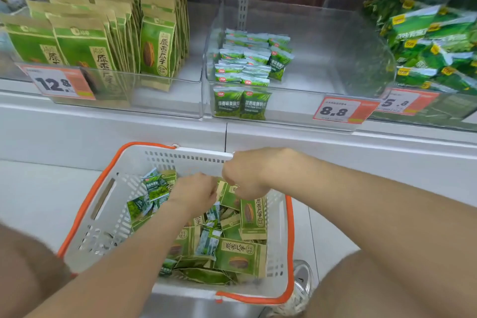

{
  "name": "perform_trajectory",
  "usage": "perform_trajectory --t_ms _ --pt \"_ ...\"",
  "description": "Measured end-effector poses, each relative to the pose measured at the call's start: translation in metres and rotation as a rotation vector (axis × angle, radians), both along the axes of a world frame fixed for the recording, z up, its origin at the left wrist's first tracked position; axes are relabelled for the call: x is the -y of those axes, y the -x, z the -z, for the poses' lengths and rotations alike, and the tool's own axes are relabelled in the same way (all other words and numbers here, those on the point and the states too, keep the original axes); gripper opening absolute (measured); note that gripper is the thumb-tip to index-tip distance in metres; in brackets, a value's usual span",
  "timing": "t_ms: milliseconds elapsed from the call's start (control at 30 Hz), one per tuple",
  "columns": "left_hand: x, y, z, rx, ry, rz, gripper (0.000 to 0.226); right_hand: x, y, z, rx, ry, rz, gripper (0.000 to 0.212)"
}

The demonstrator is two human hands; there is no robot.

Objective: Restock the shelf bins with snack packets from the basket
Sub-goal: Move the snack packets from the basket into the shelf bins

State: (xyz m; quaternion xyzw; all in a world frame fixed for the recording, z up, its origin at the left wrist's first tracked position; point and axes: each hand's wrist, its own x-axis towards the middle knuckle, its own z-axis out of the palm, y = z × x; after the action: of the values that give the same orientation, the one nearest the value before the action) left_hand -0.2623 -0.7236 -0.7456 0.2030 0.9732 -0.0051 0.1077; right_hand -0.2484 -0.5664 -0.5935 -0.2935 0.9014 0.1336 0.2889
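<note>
A white basket with an orange rim (pixel 83 208) stands on the floor below the shelf. It holds a jumble of large kraft-and-green seed packets (pixel 240 257) and small green pea packets (pixel 154 186). Both hands reach into its far end. My left hand (pixel 195 192) is pressed down among the packets, back toward the camera and fingers hidden. My right hand (pixel 246 175) is curled and pinches the top of a kraft-and-green seed packet (pixel 228 195). Above, the left shelf bin (pixel 160 100) holds upright seed packets. The middle bin (pixel 289 108) has rows of pea packets along its left side.
A third clear bin (pixel 444 113) at the right is heaped with green packets. Orange price tags reading 12.8 (pixel 55 82) and 8.8 (pixel 340 111) hang on the bin fronts. A white shelf ledge (pixel 335 142) juts out above the basket. My shoe (pixel 300 284) is beside the basket's right corner.
</note>
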Motion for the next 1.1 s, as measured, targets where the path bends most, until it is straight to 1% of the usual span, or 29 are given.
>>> perform_trajectory --t_ms 33,67,133,167,200,267,367,467,533,600,667,767,800,867,900,967,1033,1100 --pt "0.001 -0.002 0.009 0.085 0.048 0.024 0.017 0.003 0.001 0.002 0.001 -0.013 -0.012 0.012" --pt "0.001 -0.004 0.02 0.166 0.091 0.068 0.03 0.006 0.001 0.003 -0.001 -0.018 -0.019 0.012" --pt "0.003 -0.008 0.041 0.288 0.167 0.199 0.069 0.011 0.003 0.003 -0.004 -0.025 -0.022 0.008" --pt "0.004 -0.01 0.047 0.311 0.222 0.264 0.081 0.013 0.005 0.003 -0.007 -0.023 -0.019 0.009" --pt "0.005 -0.013 0.054 0.32 0.268 0.313 0.088 0.014 0.006 0.002 -0.011 -0.022 -0.016 0.012" --pt "0.008 -0.016 0.068 0.32 0.319 0.36 0.092 0.017 0.009 0.001 -0.023 -0.011 -0.017 0.016" --pt "0.011 -0.018 0.078 0.257 0.363 0.349 0.089 0.02 0.011 0.001 -0.044 -0.004 -0.016 0.02" --pt "0.01 -0.015 0.076 0.206 0.416 0.321 0.075 0.022 0.012 0.002 -0.043 -0.008 -0.02 0.018" --pt "0.01 -0.015 0.075 0.182 0.399 0.292 0.066 0.022 0.012 0.002 -0.033 -0.011 -0.021 0.016" --pt "0.013 -0.013 0.075 0.194 0.329 0.246 0.06 0.022 0.012 0.0 -0.025 -0.01 -0.022 0.016" --pt "0.017 -0.009 0.075 0.238 0.199 0.169 0.053 0.02 0.013 -0.001 -0.021 -0.018 -0.018 0.015" --pt "0.021 0.004 0.062 0.323 -0.105 0.01 0.026 0.015 0.019 -0.002 -0.025 -0.001 0.007 0.014" --pt "0.019 0.008 0.053 0.358 -0.212 -0.046 0.021 0.011 0.02 -0.003 -0.022 0.01 0.022 0.021" --pt "0.014 0.017 0.028 0.425 -0.414 -0.119 0.027 0.004 0.023 -0.007 -0.02 0.026 0.042 0.036" --pt "0.01 0.02 0.012 0.454 -0.49 -0.127 0.03 -0.001 0.024 -0.009 -0.02 0.034 0.045 0.039" --pt "0.003 0.025 -0.021 0.5 -0.64 -0.121 0.027 -0.009 0.027 -0.014 -0.037 0.072 0.073 0.041" --pt "-0.002 0.026 -0.055 0.485 -0.773 -0.093 0.025 -0.017 0.031 -0.015 -0.062 0.164 0.099 0.038" --pt "-0.005 0.027 -0.083 0.425 -0.848 -0.068 0.03 -0.023 0.035 -0.015 -0.064 0.298 0.161 0.042"
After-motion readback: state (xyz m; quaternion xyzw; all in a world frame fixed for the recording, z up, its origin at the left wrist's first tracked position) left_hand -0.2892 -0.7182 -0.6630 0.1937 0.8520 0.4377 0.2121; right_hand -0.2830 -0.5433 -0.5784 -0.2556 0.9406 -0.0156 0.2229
